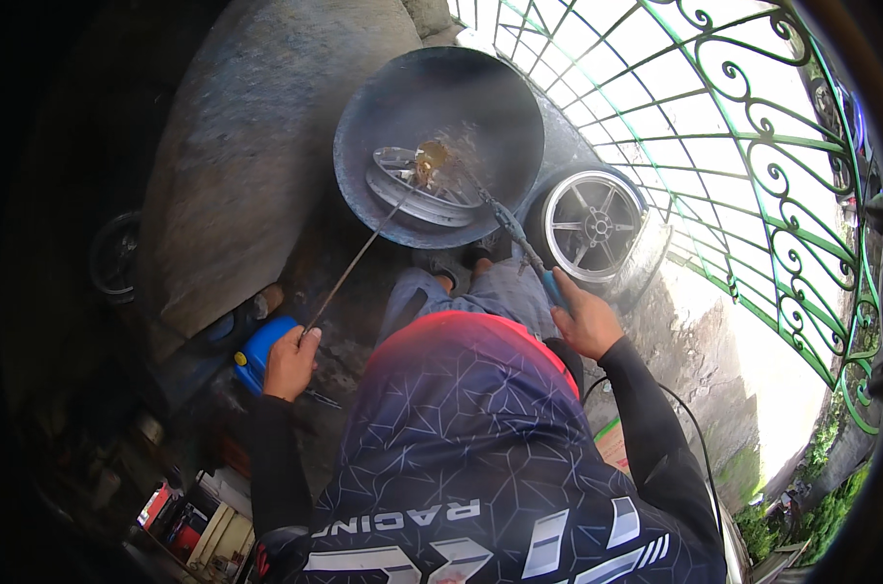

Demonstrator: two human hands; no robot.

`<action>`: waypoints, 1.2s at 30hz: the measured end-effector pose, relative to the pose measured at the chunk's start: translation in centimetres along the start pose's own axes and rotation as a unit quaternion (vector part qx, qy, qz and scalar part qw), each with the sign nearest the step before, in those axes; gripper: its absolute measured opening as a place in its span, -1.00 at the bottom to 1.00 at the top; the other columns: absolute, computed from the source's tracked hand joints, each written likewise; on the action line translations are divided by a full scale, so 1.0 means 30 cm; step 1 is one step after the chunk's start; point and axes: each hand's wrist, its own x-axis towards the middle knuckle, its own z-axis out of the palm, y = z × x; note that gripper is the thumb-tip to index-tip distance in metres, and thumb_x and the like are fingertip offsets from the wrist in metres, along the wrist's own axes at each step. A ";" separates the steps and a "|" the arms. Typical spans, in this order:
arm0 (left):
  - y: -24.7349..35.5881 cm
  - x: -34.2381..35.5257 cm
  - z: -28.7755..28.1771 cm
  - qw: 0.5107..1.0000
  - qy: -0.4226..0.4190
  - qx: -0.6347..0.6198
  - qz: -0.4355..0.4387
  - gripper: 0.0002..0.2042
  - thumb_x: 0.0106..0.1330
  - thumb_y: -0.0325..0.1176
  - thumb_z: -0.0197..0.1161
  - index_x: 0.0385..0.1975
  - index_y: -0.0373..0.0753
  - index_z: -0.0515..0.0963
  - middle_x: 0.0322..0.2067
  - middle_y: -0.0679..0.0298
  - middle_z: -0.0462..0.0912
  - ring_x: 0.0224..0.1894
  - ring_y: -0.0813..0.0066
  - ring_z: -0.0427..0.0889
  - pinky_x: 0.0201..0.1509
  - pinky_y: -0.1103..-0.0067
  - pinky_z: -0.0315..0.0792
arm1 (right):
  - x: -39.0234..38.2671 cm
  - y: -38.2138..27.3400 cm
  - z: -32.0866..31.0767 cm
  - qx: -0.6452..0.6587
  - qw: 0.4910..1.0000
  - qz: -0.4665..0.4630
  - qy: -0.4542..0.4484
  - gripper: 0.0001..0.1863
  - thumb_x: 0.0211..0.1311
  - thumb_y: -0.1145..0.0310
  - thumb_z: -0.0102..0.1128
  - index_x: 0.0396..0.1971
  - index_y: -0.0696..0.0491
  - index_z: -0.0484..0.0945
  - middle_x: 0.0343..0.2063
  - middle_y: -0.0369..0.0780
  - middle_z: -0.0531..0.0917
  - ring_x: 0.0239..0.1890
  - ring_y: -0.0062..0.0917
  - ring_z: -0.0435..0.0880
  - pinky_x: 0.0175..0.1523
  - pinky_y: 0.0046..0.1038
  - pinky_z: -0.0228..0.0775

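Observation:
My left hand (291, 362) is closed around the near end of a long thin rod (359, 258). The rod slants up to the hub of a grey wheel rim (430, 204), which lies tilted in a big round dark basin (368, 107). At the rod's far end is a yellowish-brown piece (432, 156); how they join is too blurred to tell. My right hand (589, 316) grips the blue handle of a long-nosed wand (507, 222). Its tip points over the basin, close to the wheel rim's right edge, where brownish spray or splashes blur the view.
A second spoked wheel rim (597, 226) rests right of the basin, before a green metal grille (743, 136). A blue jug (259, 352) stands by my left hand. A black hose (689, 414) runs past my right arm. A stone slab (237, 146) leans at the left.

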 end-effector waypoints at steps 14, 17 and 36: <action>0.165 0.134 0.135 0.969 0.031 0.176 0.170 -0.63 0.39 -0.11 0.15 -0.49 -0.31 0.44 -0.39 -0.03 0.59 -0.28 -0.14 0.55 -0.23 0.13 0.37 | 0.642 0.061 0.241 -0.178 0.980 0.060 -0.060 -0.51 0.31 0.30 -0.08 0.19 0.21 0.41 -0.22 0.06 0.70 -0.21 -0.16 0.75 -0.14 -0.18 0.59; 0.177 0.180 0.187 0.968 0.026 0.192 0.158 -0.64 0.38 -0.08 0.14 -0.47 -0.29 0.49 -0.37 0.01 0.62 -0.25 -0.13 0.59 -0.19 0.12 0.42 | 0.651 0.115 0.220 -0.008 1.000 0.007 -0.022 -0.59 0.29 0.27 -0.02 0.03 0.19 0.51 -0.34 -0.05 0.69 -0.37 -0.35 0.71 -0.31 -0.30 0.53; 0.164 0.135 0.183 0.941 -0.016 0.277 0.192 -0.67 0.33 -0.08 0.14 -0.35 -0.26 0.62 -0.34 0.00 0.68 -0.21 -0.04 0.66 -0.10 0.15 0.49 | 0.022 -0.127 -0.012 0.141 0.990 0.012 0.006 -0.33 0.19 0.21 0.10 0.32 0.11 0.33 -0.02 0.18 0.60 0.04 0.01 0.61 0.15 -0.20 0.41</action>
